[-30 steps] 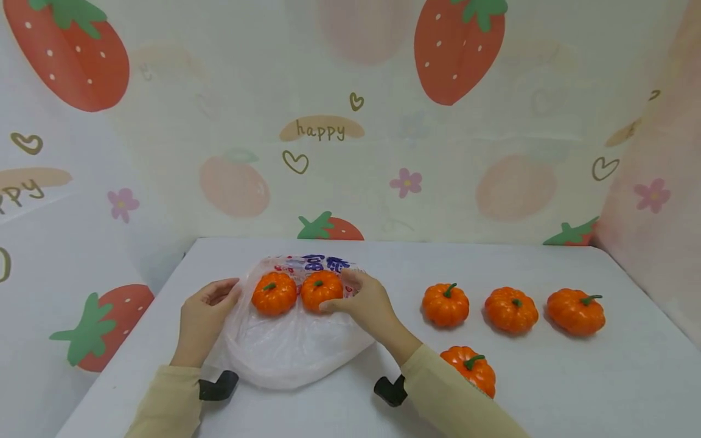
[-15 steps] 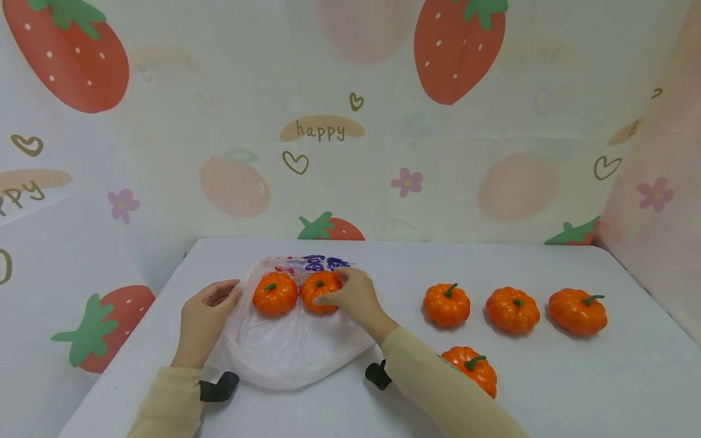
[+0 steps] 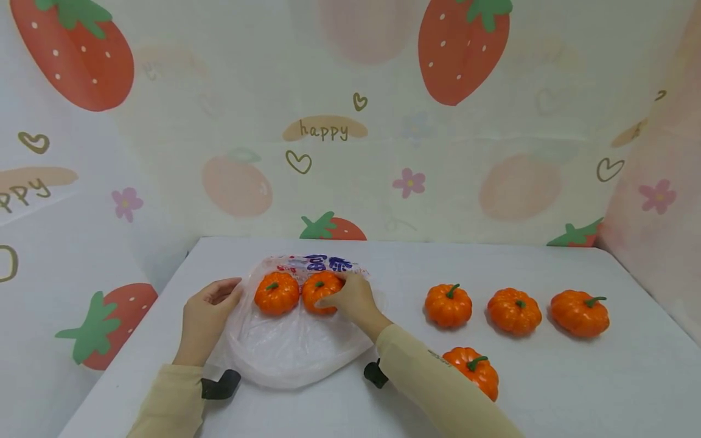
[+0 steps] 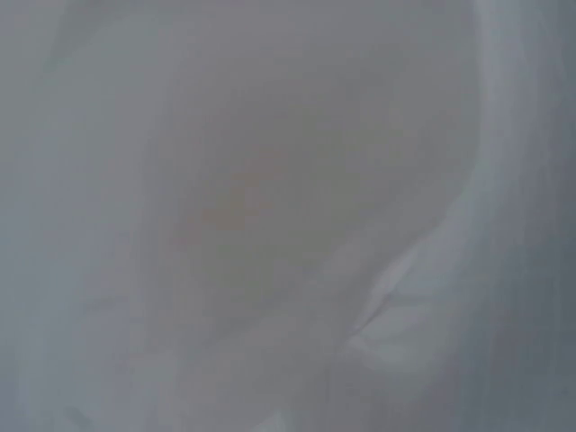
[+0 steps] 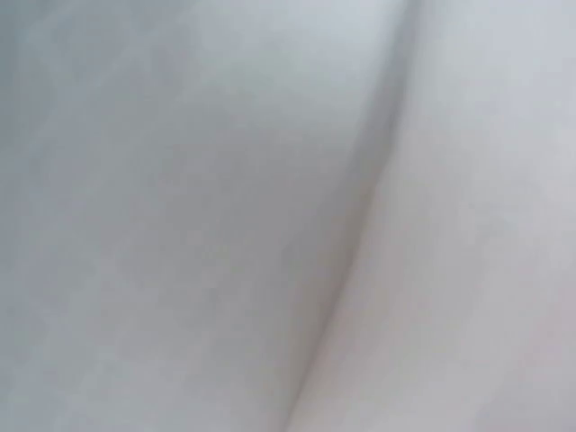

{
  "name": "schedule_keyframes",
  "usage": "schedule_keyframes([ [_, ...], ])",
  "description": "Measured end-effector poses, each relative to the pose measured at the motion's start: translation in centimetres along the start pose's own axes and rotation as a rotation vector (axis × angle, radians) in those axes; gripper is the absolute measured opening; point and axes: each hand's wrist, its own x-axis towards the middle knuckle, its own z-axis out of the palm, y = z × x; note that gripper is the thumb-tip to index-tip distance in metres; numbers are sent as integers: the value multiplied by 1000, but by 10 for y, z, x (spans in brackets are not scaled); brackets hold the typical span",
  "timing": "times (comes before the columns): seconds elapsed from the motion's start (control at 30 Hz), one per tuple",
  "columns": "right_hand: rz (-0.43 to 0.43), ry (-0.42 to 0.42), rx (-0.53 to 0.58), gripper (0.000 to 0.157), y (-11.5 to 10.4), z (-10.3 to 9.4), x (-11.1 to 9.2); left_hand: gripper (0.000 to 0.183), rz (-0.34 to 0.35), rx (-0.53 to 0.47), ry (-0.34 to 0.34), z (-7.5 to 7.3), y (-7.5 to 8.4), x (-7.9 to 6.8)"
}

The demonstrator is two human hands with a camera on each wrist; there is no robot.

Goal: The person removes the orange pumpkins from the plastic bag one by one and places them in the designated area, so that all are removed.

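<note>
In the head view, my left hand (image 3: 208, 313) pinches the left edge of a thin white plastic bag (image 3: 290, 359) with blue and red print along its far side. Two small orange pumpkins with green stems lie side by side at the bag, their orange not veiled by film. The left pumpkin (image 3: 276, 294) is untouched. My right hand (image 3: 356, 301) grips the right pumpkin (image 3: 317, 291), thumb at its near side and fingers at its far right side. Both wrist views are blurred; pale film (image 4: 405, 306) fills the left one.
To the right, three more pumpkins stand in a row: a near one (image 3: 448, 306), a middle one (image 3: 513, 311) and a far-right one (image 3: 579, 313). Another pumpkin (image 3: 476, 371) is partly hidden by my right sleeve (image 3: 438, 377). A fruit-printed cloth (image 3: 449, 201) backs the white table (image 3: 602, 389).
My right hand has shifted slightly left, its thumb coming further over the front of the right pumpkin. My left hand and the bag stay in place.
</note>
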Motion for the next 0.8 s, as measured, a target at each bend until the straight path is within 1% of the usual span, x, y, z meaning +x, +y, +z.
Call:
schedule_keyframes([
  [0.1, 10, 5, -3, 72, 1, 1, 2, 45, 6, 0, -1, 0, 1, 0],
  [0.2, -3, 13, -18, 72, 1, 2, 2, 45, 8, 5, -2, 0, 3, 0],
  [0.43, -7, 6, -18, 72, -1, -2, -3, 45, 7, 5, 4, 1, 4, 0],
  [0.6, -38, -4, -26, 73, -8, -15, -9, 44, 10, 4, 8, 2, 3, 1],
  [0.8, -77, -37, 4, 70, -23, -35, -20, 44, 14, 1, 15, 1, 1, 1],
])
